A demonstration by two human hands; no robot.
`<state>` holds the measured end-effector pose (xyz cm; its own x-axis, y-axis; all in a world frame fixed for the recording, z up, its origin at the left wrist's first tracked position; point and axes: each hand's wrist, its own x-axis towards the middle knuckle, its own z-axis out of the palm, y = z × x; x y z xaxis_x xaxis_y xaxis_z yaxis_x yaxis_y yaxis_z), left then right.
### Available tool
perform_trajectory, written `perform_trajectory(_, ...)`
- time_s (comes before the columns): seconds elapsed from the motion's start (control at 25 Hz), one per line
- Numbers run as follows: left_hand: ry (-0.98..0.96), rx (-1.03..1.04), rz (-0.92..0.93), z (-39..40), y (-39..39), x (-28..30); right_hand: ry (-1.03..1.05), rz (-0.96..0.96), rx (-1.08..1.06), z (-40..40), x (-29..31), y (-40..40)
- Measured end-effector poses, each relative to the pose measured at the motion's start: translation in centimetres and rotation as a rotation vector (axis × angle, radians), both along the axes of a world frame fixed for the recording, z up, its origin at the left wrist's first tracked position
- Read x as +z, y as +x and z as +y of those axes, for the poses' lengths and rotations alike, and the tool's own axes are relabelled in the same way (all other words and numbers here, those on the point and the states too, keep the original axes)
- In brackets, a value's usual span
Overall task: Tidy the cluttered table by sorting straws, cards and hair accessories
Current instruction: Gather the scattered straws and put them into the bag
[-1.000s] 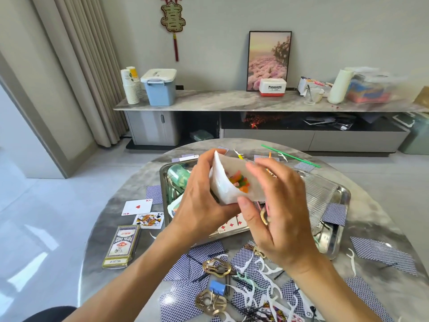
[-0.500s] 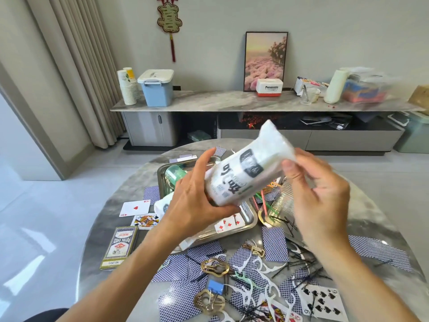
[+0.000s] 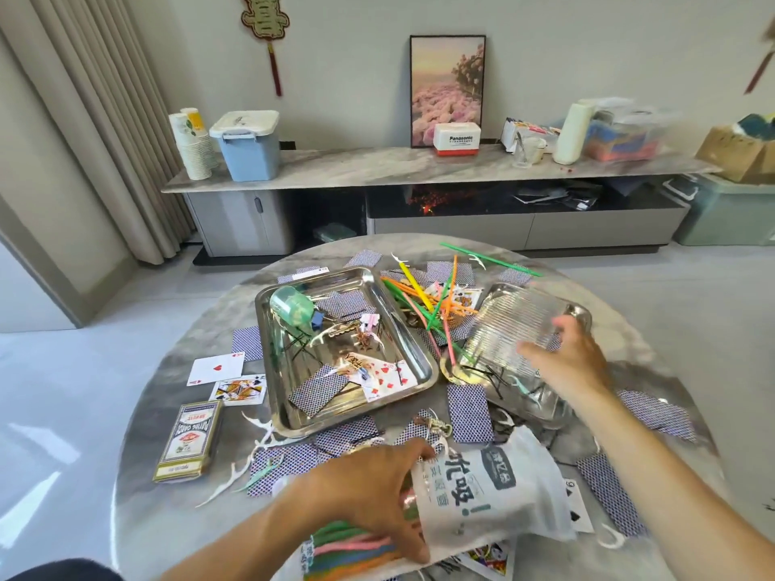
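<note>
A white printed straw bag [image 3: 486,492] lies on the near part of the round marble table [image 3: 167,505], with coloured straws [image 3: 352,547] sticking out of its left end. My left hand [image 3: 365,488] grips that end of the bag. Loose straws [image 3: 427,304] are piled between two steel trays. My right hand [image 3: 566,354], blurred, reaches over the right tray [image 3: 541,406], its fingers touching a ribbed clear lid [image 3: 507,325]. Blue-backed playing cards [image 3: 469,413] and gold hair clips [image 3: 434,425] are scattered around.
The left steel tray [image 3: 263,354] holds cards, black hairpins and a green round container [image 3: 289,306]. A card box [image 3: 188,442] lies at the table's left, beside two face-up cards [image 3: 216,368]. White floss picks [image 3: 251,438] litter the front. A long sideboard [image 3: 377,165] stands behind.
The straw bag, held up in both hands before, has come down onto the table under my left hand. My right hand let go and moved out to the right tray.
</note>
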<state>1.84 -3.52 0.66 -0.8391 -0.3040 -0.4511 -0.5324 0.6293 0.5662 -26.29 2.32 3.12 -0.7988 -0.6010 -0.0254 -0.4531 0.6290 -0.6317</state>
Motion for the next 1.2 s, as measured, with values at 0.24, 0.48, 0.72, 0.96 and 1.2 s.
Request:
perform_trajectory(0.24, -0.066, -0.01, 0.068, -0.5, -0.5, -1.3, -0.244, -0.519, -0.339, -1.7, -3.5, 0.3)
perform_trajectory(0.48, -0.187, 0.385, 0.434, -3.8, -5.1, 0.7, -0.233, -0.663, -0.317, -2.1, -4.3, -0.1)
perform_trajectory(0.72, 0.049, 0.577, 0.486, -6.8, -16.7, 1.2, -0.299, -0.707, -0.294, -1.5, -5.3, -0.2)
perform_trajectory(0.96, 0.238, 0.725, 0.641, -5.9, -18.2, -0.9, -0.383, -0.463, -0.233, -0.6, -4.6, 1.9)
perform_trajectory(1.2, 0.282, 0.969, 1.147, -5.0, -12.1, 2.5, -0.738, -0.5, -0.059, -3.1, -1.4, 6.5)
